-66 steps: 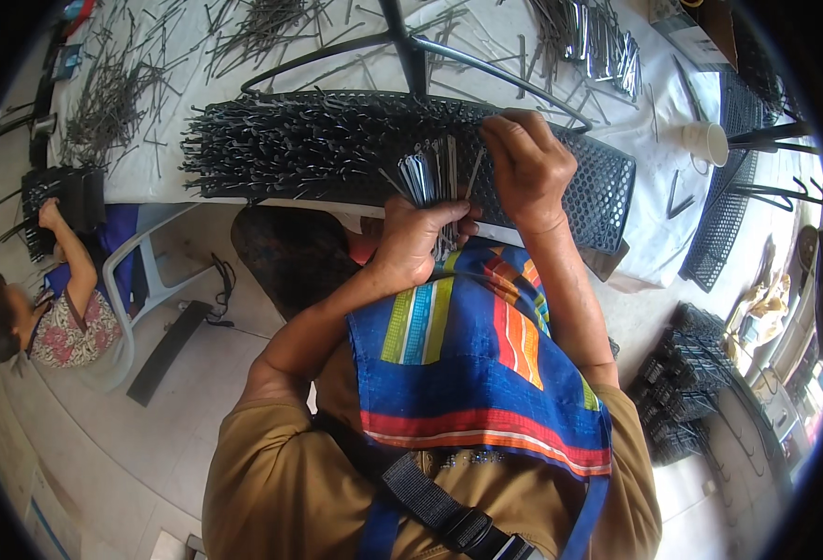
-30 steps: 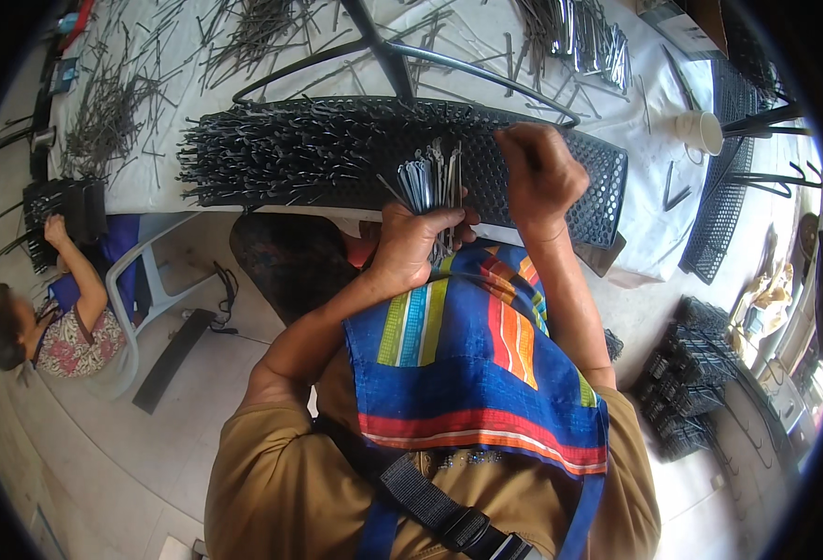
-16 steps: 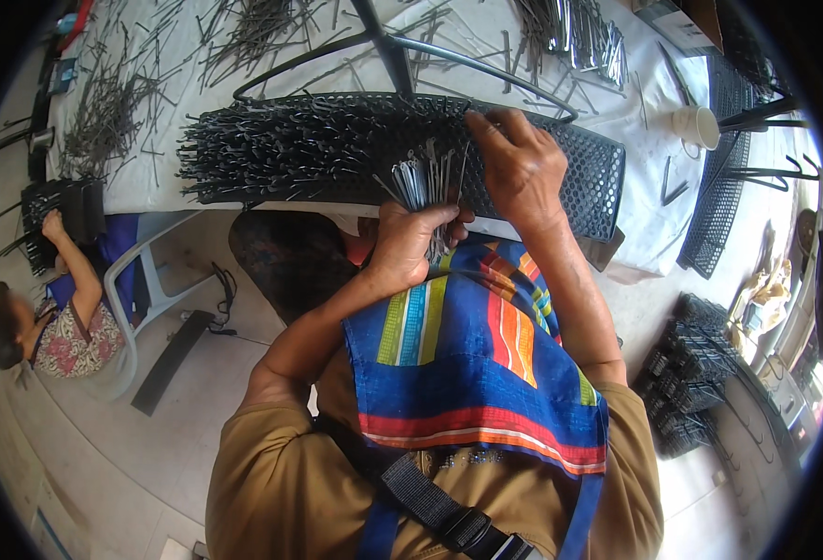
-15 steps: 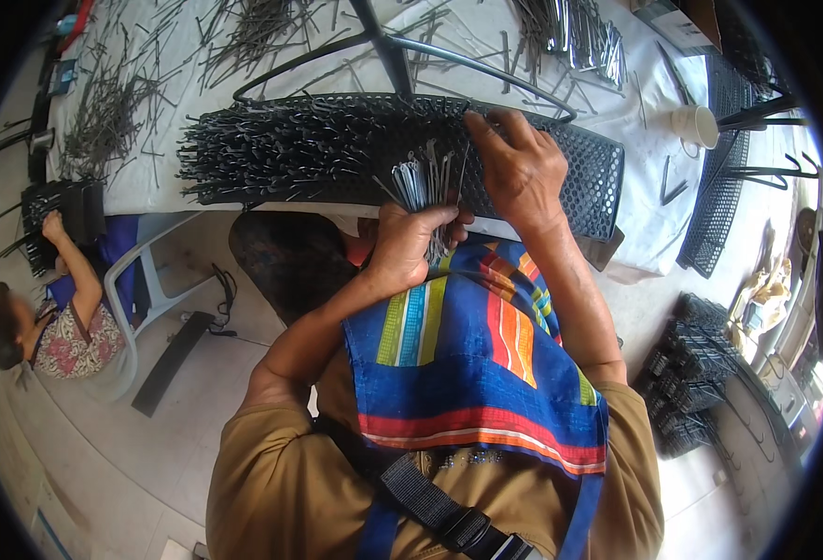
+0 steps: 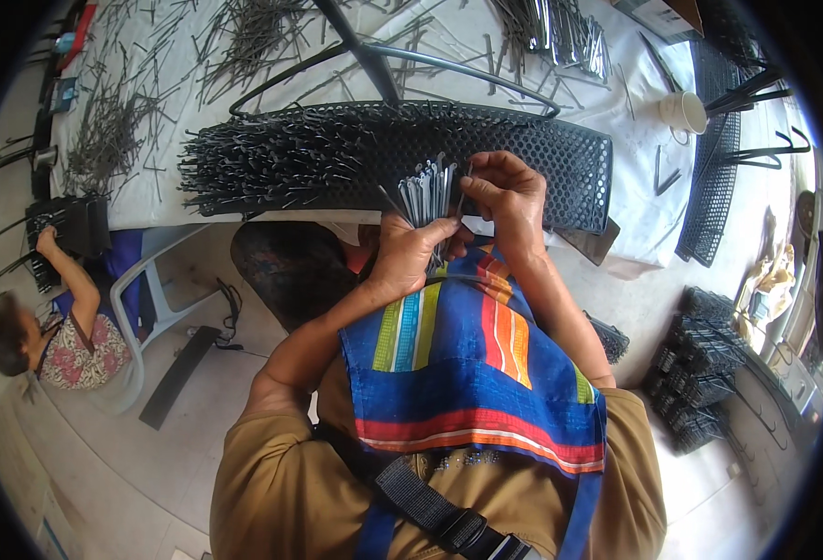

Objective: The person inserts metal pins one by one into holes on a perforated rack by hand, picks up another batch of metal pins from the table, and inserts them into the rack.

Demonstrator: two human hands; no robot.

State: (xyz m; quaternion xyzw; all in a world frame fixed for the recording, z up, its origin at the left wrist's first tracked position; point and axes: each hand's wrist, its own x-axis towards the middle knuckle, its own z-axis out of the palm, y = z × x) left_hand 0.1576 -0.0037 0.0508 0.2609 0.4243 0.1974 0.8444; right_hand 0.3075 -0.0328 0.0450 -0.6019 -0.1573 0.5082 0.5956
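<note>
A fanned bundle of thin metal pins with looped ends (image 5: 427, 194) stands upright in my left hand (image 5: 407, 254), whose fingers are wrapped round its lower part. Right beside it, my right hand (image 5: 516, 201) is closed in a pinch, thumb and forefinger on a thin dark pin at the bundle's right edge. Both hands are at the near edge of a long black perforated panel (image 5: 575, 163). Closely packed pins (image 5: 272, 159) stick up from the panel's left half; bare holes show on its right.
Behind the panel rises a black metal frame (image 5: 383, 75). Loose pins (image 5: 118, 131) litter the white-covered table (image 5: 631, 210). A white cup (image 5: 683, 112) stands at the right near another perforated panel (image 5: 710, 187). Stacked black racks (image 5: 696, 373) sit on the floor. Another person (image 5: 66, 327) works at the left.
My right hand has come down and left from over the panel's holes to the bundle's edge. My left hand keeps the bundle. The view has shifted slightly.
</note>
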